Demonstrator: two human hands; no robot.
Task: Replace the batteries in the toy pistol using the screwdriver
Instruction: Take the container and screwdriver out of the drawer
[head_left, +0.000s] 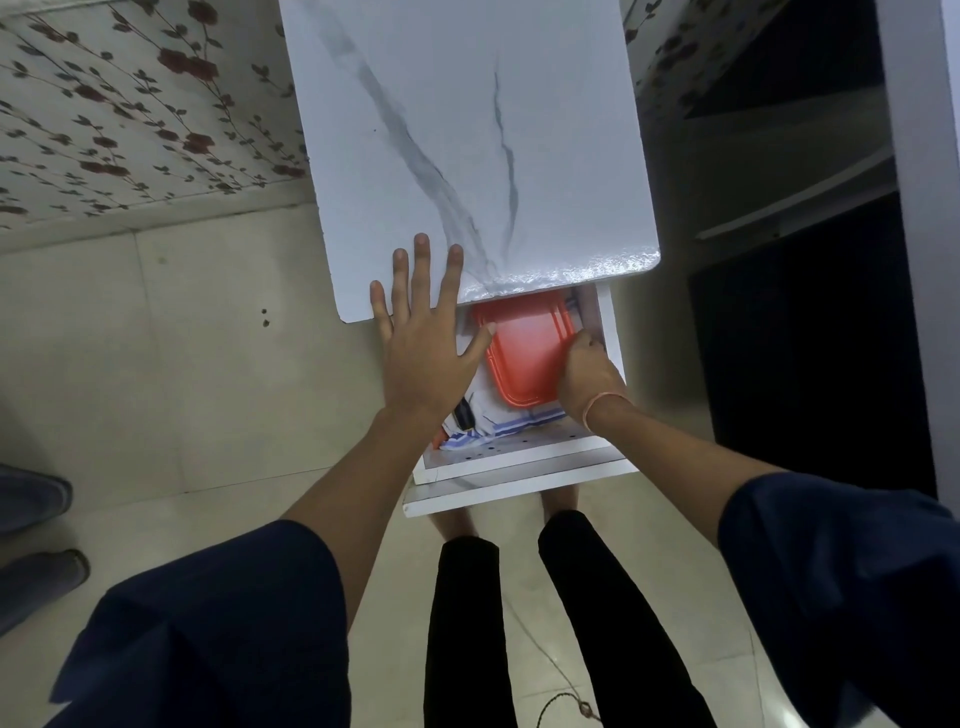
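Note:
A white drawer (519, 460) stands pulled out from under a marble-patterned white table top (467, 156). Inside it lies a red plastic box (524, 343) on top of white cloth with blue stripes (511, 415). My left hand (423, 332) is spread flat, its fingers resting on the table's front edge, its thumb reaching toward the red box. My right hand (587, 371) is inside the drawer, its fingers curled on the right side of the red box. No toy pistol, screwdriver or batteries show in the view.
A small dark object (462, 413) sits at the drawer's left, partly under my wrist. My legs in black trousers (519, 623) stand below the drawer. Another person's feet (36, 530) are at the left edge. A dark shelf unit (810, 260) stands to the right.

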